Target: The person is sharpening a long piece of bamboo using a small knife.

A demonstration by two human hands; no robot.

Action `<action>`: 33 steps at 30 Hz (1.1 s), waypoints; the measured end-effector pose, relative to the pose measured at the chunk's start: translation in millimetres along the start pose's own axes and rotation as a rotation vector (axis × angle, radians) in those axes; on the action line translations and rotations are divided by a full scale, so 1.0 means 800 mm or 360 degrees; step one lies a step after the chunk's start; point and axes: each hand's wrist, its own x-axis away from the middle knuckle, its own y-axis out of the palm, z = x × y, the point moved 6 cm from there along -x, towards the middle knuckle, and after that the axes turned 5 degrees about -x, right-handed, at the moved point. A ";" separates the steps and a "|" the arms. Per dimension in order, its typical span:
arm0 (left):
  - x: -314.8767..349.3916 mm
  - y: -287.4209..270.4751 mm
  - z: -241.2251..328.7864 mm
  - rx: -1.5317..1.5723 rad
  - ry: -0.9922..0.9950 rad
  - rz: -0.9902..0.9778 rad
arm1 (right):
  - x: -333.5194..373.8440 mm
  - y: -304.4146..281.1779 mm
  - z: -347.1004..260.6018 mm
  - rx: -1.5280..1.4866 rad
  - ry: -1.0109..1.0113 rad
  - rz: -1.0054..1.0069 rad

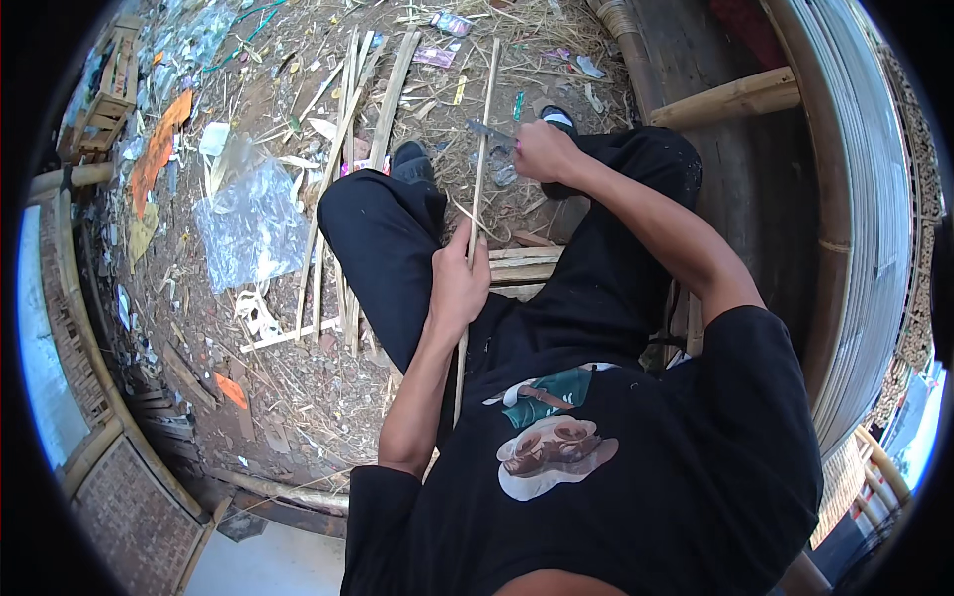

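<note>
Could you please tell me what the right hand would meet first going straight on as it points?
Probably the long pale strip in the left hand: the right hand points toward it, and its bladed tool overlaps the strip in this view, though depth and contact are unclear.

Crumpled clear plastic (248,236) lies near a torn orange sheet (157,151)

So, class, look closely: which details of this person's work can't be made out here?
All in the head view:
- Handle of the knife: hidden inside the right hand.
- Whether its blade touches the pale strip: too small to tell.
- Part of the strip: covered by the left hand.
- The strip's lower end: lost against dark clothing.
</note>
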 end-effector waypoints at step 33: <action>0.004 -0.003 -0.003 -0.0084 0.0177 -0.0013 | 0.022 0.002 -0.032 0.0060 -0.0353 -0.0200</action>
